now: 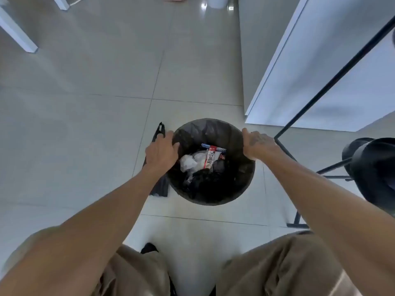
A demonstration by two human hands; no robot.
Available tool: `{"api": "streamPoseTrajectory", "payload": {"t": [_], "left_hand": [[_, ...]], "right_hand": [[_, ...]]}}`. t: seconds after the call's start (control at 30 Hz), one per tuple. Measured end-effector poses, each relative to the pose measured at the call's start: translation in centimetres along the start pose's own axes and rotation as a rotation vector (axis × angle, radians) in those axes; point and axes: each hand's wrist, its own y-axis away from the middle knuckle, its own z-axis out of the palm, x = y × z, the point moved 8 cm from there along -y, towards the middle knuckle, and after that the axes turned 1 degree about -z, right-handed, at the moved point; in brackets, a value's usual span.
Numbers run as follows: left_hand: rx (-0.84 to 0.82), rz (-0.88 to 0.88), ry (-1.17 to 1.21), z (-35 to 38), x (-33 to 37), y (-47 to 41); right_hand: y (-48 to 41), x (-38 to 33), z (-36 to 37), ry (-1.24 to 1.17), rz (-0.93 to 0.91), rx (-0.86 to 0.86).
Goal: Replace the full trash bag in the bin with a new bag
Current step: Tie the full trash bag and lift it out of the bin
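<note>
A round bin (215, 199) stands on the tiled floor in front of me, lined with a dark trash bag (205, 130). Inside lie white crumpled plastic, a red and white "Birdy" can and dark rubbish. My left hand (162, 151) grips the bag's edge at the bin's left rim. At the right rim, my right hand (257, 144) closes over the bag's edge. A folded black new bag (159, 189) lies flat on the floor just left of the bin, partly hidden by my left arm.
A black metal-framed stand (284, 146) and a black stool (372, 167) are close on the right. A white cabinet (320, 82) rises behind them. White table legs (19, 33) stand at far left. My legs in tan trousers fill the bottom.
</note>
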Motion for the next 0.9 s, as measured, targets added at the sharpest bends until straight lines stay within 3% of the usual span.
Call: {"api": "streamPoseTrajectory", "payload": {"t": [0.17, 0.5, 0.67, 0.9], "left_hand": [[0.065, 0.016, 0.049, 1.9, -1.1, -0.5], [0.023, -0.031, 0.152, 1.7, -2.4, 3.7], [0.125, -0.207, 0.473, 1.7, -4.2, 5.2], [0.057, -0.158, 0.67, 4.1, -4.5, 5.6]], "right_hand": [[-0.8, 0.1, 2.2, 0.01, 0.052, 0.063], [4.9, 0.6, 3.7, -0.194, 0.112, 0.071], [6.0, 0.5, 4.5, -0.273, 0.148, 0.13], [6.8, 0.4, 6.4, -0.517, 0.204, 0.326]]}}
